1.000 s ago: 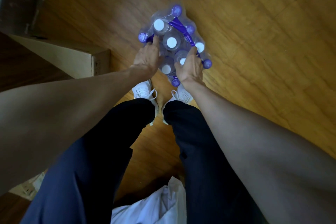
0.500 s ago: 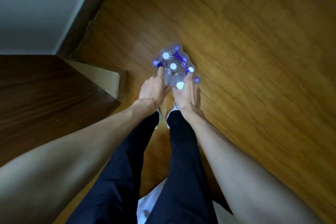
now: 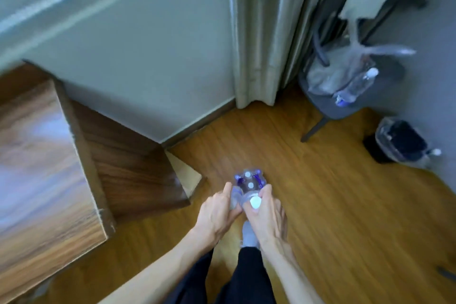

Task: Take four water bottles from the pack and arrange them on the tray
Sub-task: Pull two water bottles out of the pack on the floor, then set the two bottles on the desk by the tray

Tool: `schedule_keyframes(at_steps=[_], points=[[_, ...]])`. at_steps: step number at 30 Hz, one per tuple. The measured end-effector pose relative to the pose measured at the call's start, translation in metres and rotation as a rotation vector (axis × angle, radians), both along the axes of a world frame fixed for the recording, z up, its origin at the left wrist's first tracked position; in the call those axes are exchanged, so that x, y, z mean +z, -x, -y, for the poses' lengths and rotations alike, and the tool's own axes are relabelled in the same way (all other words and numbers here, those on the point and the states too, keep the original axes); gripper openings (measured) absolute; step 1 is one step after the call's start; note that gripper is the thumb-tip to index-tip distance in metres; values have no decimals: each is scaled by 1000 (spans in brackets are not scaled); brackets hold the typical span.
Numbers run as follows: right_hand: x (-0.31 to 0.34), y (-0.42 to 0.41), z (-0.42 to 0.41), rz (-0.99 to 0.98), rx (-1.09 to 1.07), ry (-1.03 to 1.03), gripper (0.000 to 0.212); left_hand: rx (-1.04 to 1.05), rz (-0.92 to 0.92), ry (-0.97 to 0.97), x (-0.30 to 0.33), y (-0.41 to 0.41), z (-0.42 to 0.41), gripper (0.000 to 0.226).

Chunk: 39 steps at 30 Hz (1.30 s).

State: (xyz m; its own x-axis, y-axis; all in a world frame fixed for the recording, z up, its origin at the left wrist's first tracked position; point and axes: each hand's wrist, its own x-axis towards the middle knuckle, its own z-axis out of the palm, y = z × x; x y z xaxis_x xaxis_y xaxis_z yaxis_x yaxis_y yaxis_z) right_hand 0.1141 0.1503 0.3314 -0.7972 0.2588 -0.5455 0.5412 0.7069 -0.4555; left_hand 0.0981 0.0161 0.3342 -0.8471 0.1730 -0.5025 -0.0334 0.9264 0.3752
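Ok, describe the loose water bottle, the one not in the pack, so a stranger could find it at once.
Look to the grey chair by the curtain, in the room's far right corner. On its seat, beside a crumpled clear plastic wrap, lies the loose water bottle. Unlike those in the pack on the floor, it lies tilted and alone.
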Motion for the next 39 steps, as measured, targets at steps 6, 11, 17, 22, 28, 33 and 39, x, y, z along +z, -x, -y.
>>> schedule_keyframes(at_steps=[6,11,17,22,28,33,39], points=[[85,1,5,-98,287,-32,46,244,-70,-54,76,-29,15,57],[131,0,24,-133,509,-9,39,441,-107,-84,122,-61,31,54],[167,-6,80,-114,743,24,49,686,-119,-49,163,-100,71,67],[188,-25,141,-56,935,41,59,909,-128,-86,190,-140,117,58],[222,-61,225,-28,1127,47,58,1150,-129,-86,218,-202,175,27],[244,-93,296,-36,1260,66,48,1344,-180,-113,234,-252,228,26],[261,-139,379,-135,1365,140,40,1473,-292,-29,244,-305,293,29]])
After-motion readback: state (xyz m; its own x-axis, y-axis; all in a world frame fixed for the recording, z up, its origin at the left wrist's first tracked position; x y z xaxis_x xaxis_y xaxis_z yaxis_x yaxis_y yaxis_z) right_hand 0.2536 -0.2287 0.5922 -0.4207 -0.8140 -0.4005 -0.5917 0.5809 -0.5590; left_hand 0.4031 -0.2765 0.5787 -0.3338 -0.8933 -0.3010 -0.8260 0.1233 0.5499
